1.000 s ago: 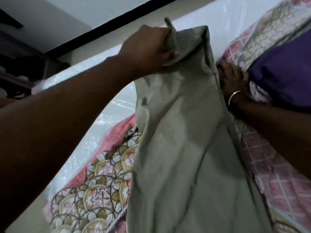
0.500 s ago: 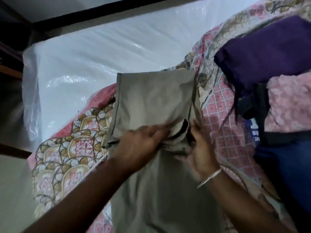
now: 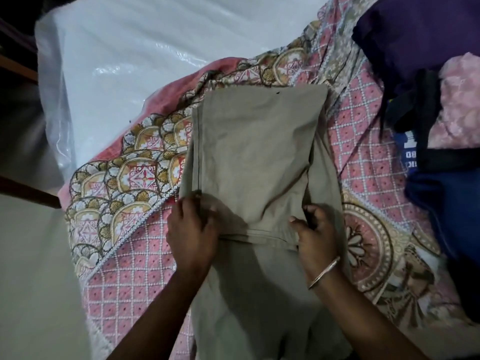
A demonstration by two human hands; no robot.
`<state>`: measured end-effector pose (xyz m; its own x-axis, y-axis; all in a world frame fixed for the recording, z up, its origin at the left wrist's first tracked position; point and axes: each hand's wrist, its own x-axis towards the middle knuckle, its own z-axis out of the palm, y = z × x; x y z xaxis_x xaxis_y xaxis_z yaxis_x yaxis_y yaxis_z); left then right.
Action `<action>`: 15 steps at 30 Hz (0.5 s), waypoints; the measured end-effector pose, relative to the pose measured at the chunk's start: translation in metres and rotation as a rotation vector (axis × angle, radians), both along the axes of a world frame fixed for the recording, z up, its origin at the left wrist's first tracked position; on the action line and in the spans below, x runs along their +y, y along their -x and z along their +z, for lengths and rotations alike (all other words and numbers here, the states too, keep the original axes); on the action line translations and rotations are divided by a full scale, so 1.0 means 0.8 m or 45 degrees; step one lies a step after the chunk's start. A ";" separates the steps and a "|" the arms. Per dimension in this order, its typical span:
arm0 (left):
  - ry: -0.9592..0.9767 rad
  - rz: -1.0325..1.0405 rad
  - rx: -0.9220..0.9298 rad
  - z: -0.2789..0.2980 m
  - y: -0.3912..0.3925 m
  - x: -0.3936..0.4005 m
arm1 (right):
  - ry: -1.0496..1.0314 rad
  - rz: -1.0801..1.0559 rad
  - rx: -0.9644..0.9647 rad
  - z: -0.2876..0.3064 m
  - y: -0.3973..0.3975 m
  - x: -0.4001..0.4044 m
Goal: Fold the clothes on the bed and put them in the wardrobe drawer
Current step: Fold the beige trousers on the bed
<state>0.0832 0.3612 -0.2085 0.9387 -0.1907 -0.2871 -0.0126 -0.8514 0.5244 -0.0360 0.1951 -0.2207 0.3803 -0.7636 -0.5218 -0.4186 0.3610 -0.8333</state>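
Trousers, held up in the air a second ago, now lie doubled over at frame centre on the bed, left hand and right hand pinching the fold's corners, one garment nearly folded.

Matt khaki cloth trousers — glossy plastic-wrapped mattress, patterned woven bedspread.

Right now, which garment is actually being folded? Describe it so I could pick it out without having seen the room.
On the bed, find the pink patterned bedspread. In its middle lie the khaki trousers, doubled over, with the left hand and right hand holding the folded-over end. They are the only plain beige piece; the other clothes, purple, pink and blue, sit heaped at the right edge.
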 end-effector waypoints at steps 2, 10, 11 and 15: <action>-0.024 0.172 0.172 -0.004 -0.015 -0.004 | -0.033 0.037 -0.075 0.004 0.001 0.002; 0.205 0.160 0.184 0.005 -0.026 -0.004 | -0.015 -0.086 -0.075 0.001 0.001 0.000; 0.280 0.191 0.172 0.010 -0.022 -0.001 | -0.014 -0.156 -0.087 -0.001 0.007 0.000; 0.273 0.207 0.156 0.012 -0.004 0.010 | -0.188 -0.127 -0.035 -0.010 0.023 0.007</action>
